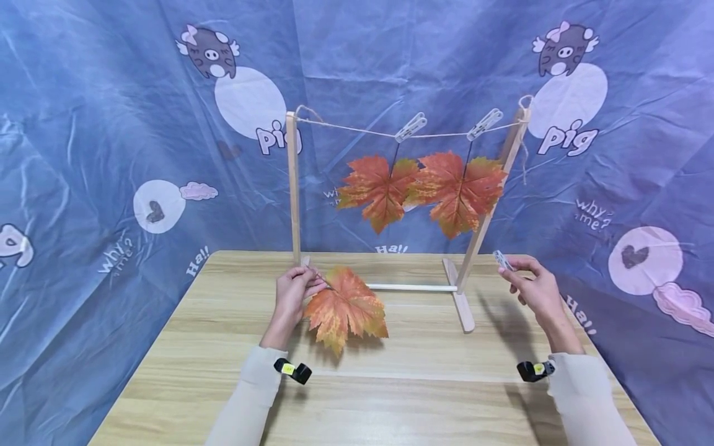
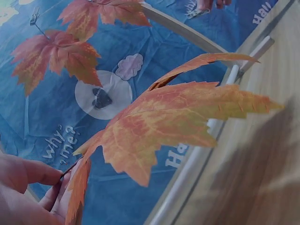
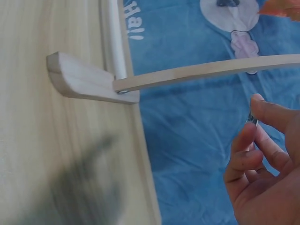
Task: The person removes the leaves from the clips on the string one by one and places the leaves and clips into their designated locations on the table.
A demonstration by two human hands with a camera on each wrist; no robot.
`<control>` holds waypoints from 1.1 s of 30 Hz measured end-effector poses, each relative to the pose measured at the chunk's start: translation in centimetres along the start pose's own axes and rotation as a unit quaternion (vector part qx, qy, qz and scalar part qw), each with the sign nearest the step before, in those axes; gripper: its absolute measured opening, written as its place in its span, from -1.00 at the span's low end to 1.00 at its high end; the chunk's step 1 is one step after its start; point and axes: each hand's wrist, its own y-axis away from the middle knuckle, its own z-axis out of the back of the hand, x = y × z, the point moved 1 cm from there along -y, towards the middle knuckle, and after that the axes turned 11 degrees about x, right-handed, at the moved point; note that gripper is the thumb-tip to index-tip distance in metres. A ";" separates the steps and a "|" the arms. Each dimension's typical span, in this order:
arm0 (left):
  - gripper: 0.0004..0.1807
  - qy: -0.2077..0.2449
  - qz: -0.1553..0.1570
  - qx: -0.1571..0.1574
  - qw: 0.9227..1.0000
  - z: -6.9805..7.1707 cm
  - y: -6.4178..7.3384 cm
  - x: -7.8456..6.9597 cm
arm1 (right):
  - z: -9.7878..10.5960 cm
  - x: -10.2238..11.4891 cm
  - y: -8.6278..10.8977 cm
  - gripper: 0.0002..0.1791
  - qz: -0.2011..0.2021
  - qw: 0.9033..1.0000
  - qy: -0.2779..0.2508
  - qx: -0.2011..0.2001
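My left hand (image 1: 292, 292) pinches the thin dark stem of an orange-red maple leaf (image 1: 348, 303) between thumb and fingers, low in front of the rack's left post. In the left wrist view the leaf (image 2: 159, 122) spreads away from the fingertips. My right hand (image 1: 532, 288) pinches a pale clothespin (image 1: 501, 259) to the right of the rack; in the right wrist view only a bit of it shows between thumb and index finger. Two more maple leaves (image 1: 382, 189) (image 1: 460, 192) hang by their stems from clothespins (image 1: 411, 127) (image 1: 485, 125) on the string (image 1: 368, 131).
The wooden rack's left post (image 1: 294, 192) and right post (image 1: 491, 204) hold the string, tied at both tops. A white bar (image 1: 413, 287) joins them low down, and a foot (image 1: 460, 303) juts forward. The table (image 1: 390, 402) meets a blue printed cloth (image 1: 357, 56) behind.
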 end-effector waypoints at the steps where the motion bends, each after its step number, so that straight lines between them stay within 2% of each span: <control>1: -0.88 0.001 0.002 0.000 1.000 0.0 0.0 0.2 | -0.1 -0.2 -0.1 -0.72 -0.003 1.000 0.002 -0.002; 10: -0.86 0.002 0.028 -0.007 1.000 0.5 0.0 2.5 | -0.8 -1.6 -1.3 -0.39 -0.031 0.998 0.053 -0.010; 19: -0.87 0.018 0.038 -0.018 0.999 0.3 0.2 4.3 | -1.6 -3.5 -2.3 -0.43 -0.056 0.991 0.124 -0.004; 23: -0.83 0.012 0.045 -0.025 0.999 0.4 0.3 5.0 | -2.1 -4.1 -2.5 -0.46 -0.075 0.990 0.117 -0.004; 33: -0.83 -0.011 0.056 -0.027 0.998 0.6 0.7 6.1 | -3.5 -5.8 -3.7 -0.49 -0.082 0.988 0.125 -0.033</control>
